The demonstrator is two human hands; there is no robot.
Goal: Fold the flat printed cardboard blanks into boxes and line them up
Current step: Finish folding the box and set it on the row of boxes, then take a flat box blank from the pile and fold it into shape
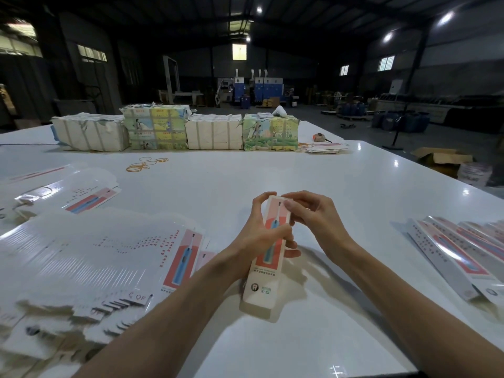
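the fingers of the left hand are curled round the middle of a long thin box, with the thumb lying across its front. the right hand has its fingers bent in close and pinches the top end of the same box. the box is pink and red with a blue toothbrush picture on it. it leans a little, top end away from the person, low end down by the bench; it is hard to tell if that end touches.

to the left lies a big spread pile of flat blanks with the same picture. to the right, folded boxes lie side by side in a row.

the bench is wide, white and shiny. some yellow rubber bands lie further out. at the far edge stand four wrapped bundles in a line, touching each other, with a small tape measure near the last one.

the room is a big dark hall with bright lamps in the roof and blue machines far at the back. an open brown carton sits on the floor to the right.
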